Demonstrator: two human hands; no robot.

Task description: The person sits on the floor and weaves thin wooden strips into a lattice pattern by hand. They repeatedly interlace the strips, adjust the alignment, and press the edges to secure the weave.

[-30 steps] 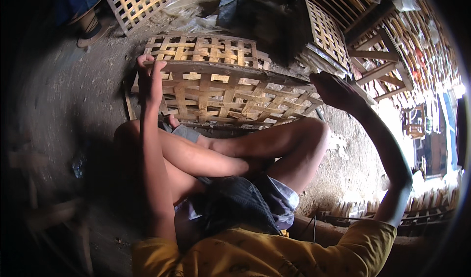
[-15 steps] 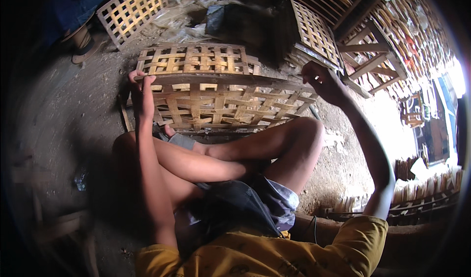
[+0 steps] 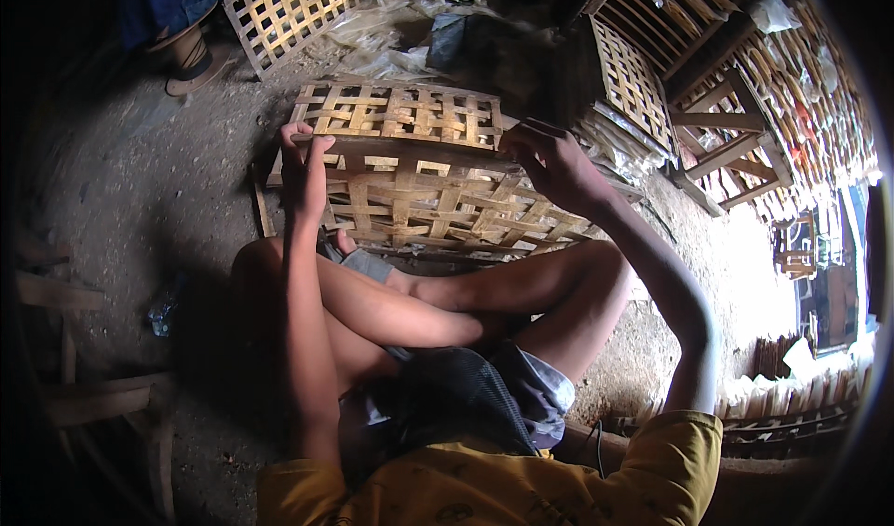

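Observation:
A woven bamboo-strip panel (image 3: pixel 400 197) stands tilted on edge in front of my crossed legs, with a long flat strip along its top. My left hand (image 3: pixel 304 177) is closed on the left end of that top edge, thumb on the near side. My right hand (image 3: pixel 556 165) is at the same edge, right of its middle, with bent fingers pinched at the strip; its fingertips are partly hidden. Directly behind lies a second woven panel (image 3: pixel 396 107), its lower part covered by the first.
At the back left, another woven panel (image 3: pixel 289 14) leans near a person's foot (image 3: pixel 197 74). Crumpled clear plastic (image 3: pixel 396 23) lies behind. Stacked panels (image 3: pixel 633 84) and a wooden frame (image 3: pixel 731 140) stand at right. Wooden furniture (image 3: pixel 102 400) is at my left.
My right hand has moved left along the panel's top edge, from near its right end toward the middle. My left hand keeps its grip. The whole view has shifted slightly.

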